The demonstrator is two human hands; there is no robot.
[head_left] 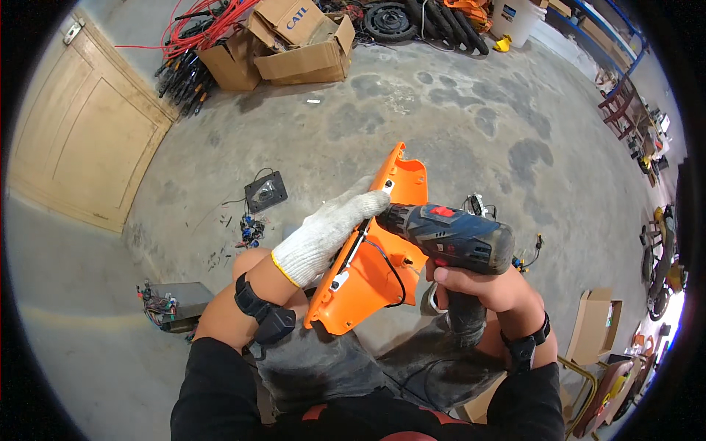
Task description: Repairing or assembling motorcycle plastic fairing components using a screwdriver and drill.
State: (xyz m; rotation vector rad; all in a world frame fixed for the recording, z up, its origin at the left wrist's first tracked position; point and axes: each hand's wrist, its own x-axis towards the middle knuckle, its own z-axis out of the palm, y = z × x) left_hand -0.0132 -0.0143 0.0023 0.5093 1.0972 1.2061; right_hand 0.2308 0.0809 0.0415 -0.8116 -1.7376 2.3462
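My left hand (331, 224), in a white knit glove with a yellow cuff edge, grips an orange plastic panel (351, 309) above my lap. White clips and a black cable (391, 264) show on the panel's inner side. Bare, my right hand (467, 287) is wrapped round the handle of a dark blue cordless drill (460, 239). The drill lies nearly level, its chuck pointing left at the panel beside my left fingertips. Those fingers hide the tip of the drill, so I cannot see whether it touches the panel.
On the floor at left are a black square part (266, 191), small wire connectors (251, 230) and a metal box with wires (184, 303). Cardboard boxes (305, 59), red cable (195, 33) and tyres (390, 22) stand at the back. A cream door (84, 125) is far left; an opened carton (594, 323) sits right.
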